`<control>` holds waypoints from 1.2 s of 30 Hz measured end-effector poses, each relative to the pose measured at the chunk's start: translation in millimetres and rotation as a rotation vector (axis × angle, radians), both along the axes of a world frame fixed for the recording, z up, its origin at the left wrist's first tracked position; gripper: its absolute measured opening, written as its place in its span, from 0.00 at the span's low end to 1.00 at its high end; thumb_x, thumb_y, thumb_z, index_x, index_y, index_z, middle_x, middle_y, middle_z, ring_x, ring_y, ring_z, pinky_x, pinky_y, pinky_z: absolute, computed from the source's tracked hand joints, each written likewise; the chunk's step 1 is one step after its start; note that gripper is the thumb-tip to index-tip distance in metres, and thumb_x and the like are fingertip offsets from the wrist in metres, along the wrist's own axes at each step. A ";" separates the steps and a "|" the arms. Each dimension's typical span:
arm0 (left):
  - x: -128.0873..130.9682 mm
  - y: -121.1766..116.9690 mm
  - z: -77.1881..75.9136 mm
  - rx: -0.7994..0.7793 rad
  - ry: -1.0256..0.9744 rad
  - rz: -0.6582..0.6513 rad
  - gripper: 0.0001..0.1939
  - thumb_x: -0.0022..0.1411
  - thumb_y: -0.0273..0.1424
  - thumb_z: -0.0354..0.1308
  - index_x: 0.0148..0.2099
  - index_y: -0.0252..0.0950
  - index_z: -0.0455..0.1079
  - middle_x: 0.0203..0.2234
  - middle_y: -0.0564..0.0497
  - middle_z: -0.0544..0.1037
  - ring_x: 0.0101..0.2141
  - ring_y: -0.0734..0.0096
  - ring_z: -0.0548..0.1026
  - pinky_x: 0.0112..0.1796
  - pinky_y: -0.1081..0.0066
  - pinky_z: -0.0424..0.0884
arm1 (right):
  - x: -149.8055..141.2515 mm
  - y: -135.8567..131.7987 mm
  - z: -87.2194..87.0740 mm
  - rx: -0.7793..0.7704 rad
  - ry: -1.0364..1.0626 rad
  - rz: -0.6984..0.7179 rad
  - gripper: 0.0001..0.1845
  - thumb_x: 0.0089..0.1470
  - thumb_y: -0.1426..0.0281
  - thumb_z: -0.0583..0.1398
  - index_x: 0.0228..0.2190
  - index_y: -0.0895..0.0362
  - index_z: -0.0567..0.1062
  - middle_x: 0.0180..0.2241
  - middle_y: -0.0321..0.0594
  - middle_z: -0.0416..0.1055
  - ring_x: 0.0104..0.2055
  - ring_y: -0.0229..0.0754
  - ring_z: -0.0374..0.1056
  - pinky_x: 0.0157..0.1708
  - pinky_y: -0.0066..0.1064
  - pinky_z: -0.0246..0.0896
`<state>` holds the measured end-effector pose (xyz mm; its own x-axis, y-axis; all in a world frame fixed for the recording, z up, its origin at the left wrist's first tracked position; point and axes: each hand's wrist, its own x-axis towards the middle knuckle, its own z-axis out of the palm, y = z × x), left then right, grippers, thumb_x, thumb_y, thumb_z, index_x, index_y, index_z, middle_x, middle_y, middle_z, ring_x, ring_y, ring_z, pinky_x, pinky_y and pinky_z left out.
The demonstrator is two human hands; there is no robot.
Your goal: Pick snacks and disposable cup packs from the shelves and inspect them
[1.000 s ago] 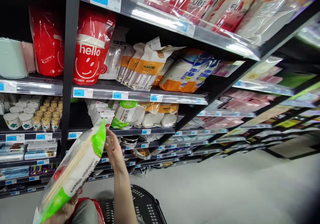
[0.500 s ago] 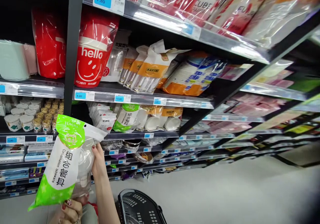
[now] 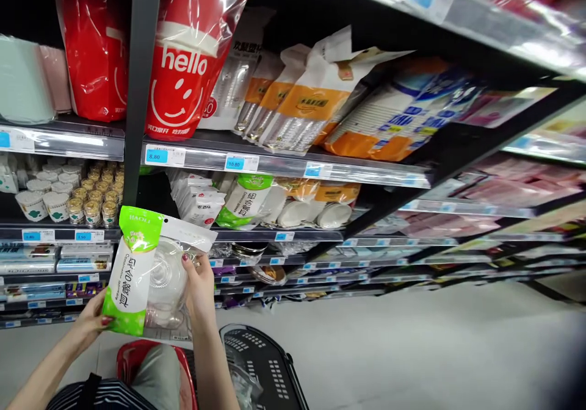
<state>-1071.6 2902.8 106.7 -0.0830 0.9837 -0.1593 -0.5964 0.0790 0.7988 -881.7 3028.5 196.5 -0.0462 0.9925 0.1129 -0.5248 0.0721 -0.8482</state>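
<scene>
Between my two hands is a clear bag of disposable tableware (image 3: 167,276) with a green and white label; pale bowls or plates and smaller pieces show through the plastic. My left hand (image 3: 90,320) grips its lower left corner, thumb on the front. My right hand (image 3: 199,283) holds its right edge, thumb on the front and the other fingers mostly hidden behind. The bag is held up before the lower shelves, its label facing me. A similar green and white pack (image 3: 246,201) sits on the shelf behind it.
Red "hello" cup packs (image 3: 179,86) and orange-banded cup packs (image 3: 306,102) stand on the shelf above. Small lidded cups (image 3: 57,202) are at the left. Below me are a black shopping basket (image 3: 274,367) with clear plastic inside and something red (image 3: 130,358). Grey floor (image 3: 412,349) stretches right.
The bag has turned to face me more squarely, so its clear side shows. My left hand has moved from beneath the bag to its lower left corner. The view has shifted closer to the shelves.
</scene>
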 end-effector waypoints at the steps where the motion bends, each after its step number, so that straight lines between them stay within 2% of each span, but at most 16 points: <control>1: 1.8 1.2 5.2 0.003 0.112 -0.008 0.34 0.35 0.37 0.73 0.48 0.38 0.72 0.45 0.44 0.78 0.49 0.49 0.72 0.50 0.58 0.67 | -2.3 -1.5 -0.9 -0.012 0.007 0.010 0.21 0.41 0.65 0.68 0.39 0.55 0.71 0.40 0.39 0.73 0.45 0.42 0.68 0.48 0.36 0.59; 3: 6.5 3.5 12.8 -0.011 0.259 -0.045 0.35 0.34 0.32 0.73 0.48 0.35 0.70 0.43 0.43 0.79 0.45 0.50 0.75 0.46 0.60 0.70 | -5.8 -3.9 -2.2 -0.023 0.012 0.031 0.20 0.42 0.64 0.68 0.38 0.56 0.71 0.39 0.38 0.73 0.44 0.42 0.68 0.48 0.35 0.59; 6: 11.0 5.7 16.9 -0.030 0.327 -0.056 0.33 0.32 0.34 0.73 0.44 0.32 0.70 0.39 0.42 0.81 0.40 0.51 0.77 0.42 0.60 0.72 | -7.1 -4.4 -4.4 -0.027 0.012 0.045 0.19 0.43 0.64 0.67 0.36 0.56 0.70 0.38 0.37 0.73 0.43 0.41 0.68 0.48 0.34 0.59; 9: 10.8 6.6 16.6 -0.043 0.371 -0.056 0.32 0.32 0.36 0.73 0.42 0.31 0.70 0.37 0.42 0.81 0.39 0.52 0.78 0.42 0.60 0.73 | -5.1 -3.0 -6.5 -0.039 0.008 0.053 0.20 0.42 0.64 0.68 0.37 0.56 0.70 0.39 0.38 0.73 0.43 0.41 0.67 0.48 0.35 0.59; 14: 8.7 8.0 16.6 -0.060 0.407 -0.062 0.32 0.32 0.36 0.73 0.42 0.31 0.70 0.37 0.42 0.81 0.39 0.52 0.78 0.41 0.62 0.73 | -2.5 -3.4 -5.2 -0.058 0.014 0.067 0.21 0.42 0.63 0.68 0.39 0.55 0.70 0.42 0.39 0.73 0.44 0.42 0.68 0.48 0.37 0.60; 19: 9.1 7.3 16.5 -0.059 0.442 -0.050 0.31 0.32 0.38 0.73 0.41 0.31 0.71 0.36 0.43 0.82 0.38 0.54 0.78 0.41 0.64 0.73 | -3.0 -4.7 -3.7 -0.044 0.016 0.053 0.18 0.41 0.64 0.68 0.35 0.54 0.70 0.39 0.36 0.73 0.44 0.42 0.68 0.48 0.36 0.60; 25: 8.6 5.5 19.5 -0.051 0.467 -0.043 0.30 0.32 0.39 0.73 0.39 0.31 0.72 0.35 0.43 0.82 0.37 0.53 0.78 0.39 0.63 0.74 | -3.5 -6.5 -4.4 -0.040 -0.037 0.019 0.17 0.43 0.63 0.66 0.35 0.55 0.71 0.37 0.37 0.73 0.41 0.42 0.68 0.47 0.36 0.61; 28: 6.8 4.0 21.3 -0.045 0.488 -0.021 0.30 0.31 0.38 0.73 0.39 0.32 0.72 0.34 0.43 0.82 0.36 0.53 0.78 0.39 0.62 0.74 | -1.4 -9.1 -2.3 -0.031 -0.039 0.045 0.17 0.44 0.62 0.66 0.36 0.54 0.70 0.39 0.37 0.72 0.44 0.42 0.67 0.50 0.37 0.59; 30: 5.0 2.9 22.9 -0.046 0.512 -0.002 0.29 0.31 0.37 0.73 0.38 0.32 0.72 0.34 0.44 0.82 0.36 0.53 0.78 0.39 0.62 0.73 | 2.1 -11.8 -0.6 -0.004 -0.054 0.105 0.20 0.45 0.62 0.66 0.40 0.53 0.69 0.43 0.39 0.71 0.49 0.44 0.66 0.54 0.39 0.57; 33: 3.5 1.7 27.2 -0.054 0.549 0.017 0.26 0.29 0.32 0.73 0.36 0.33 0.72 0.31 0.45 0.82 0.34 0.53 0.78 0.38 0.63 0.74 | 9.6 -15.8 -2.5 0.033 -0.095 0.208 0.31 0.39 0.63 0.69 0.46 0.51 0.67 0.50 0.42 0.68 0.55 0.46 0.62 0.57 0.40 0.53; 36: 4.0 0.6 32.7 -0.019 0.634 0.029 0.26 0.29 0.31 0.73 0.35 0.34 0.72 0.30 0.46 0.82 0.33 0.52 0.78 0.35 0.63 0.74 | 16.6 -17.9 -13.6 -0.005 -0.115 0.270 0.36 0.33 0.64 0.71 0.46 0.53 0.68 0.48 0.44 0.70 0.53 0.49 0.64 0.55 0.41 0.57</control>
<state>-1067.6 2903.4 139.4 -0.1937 0.9771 -0.0879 -0.0097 0.0877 0.9961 -865.1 3010.5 182.8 -0.3211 0.9431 0.0866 -0.4247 -0.0616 -0.9032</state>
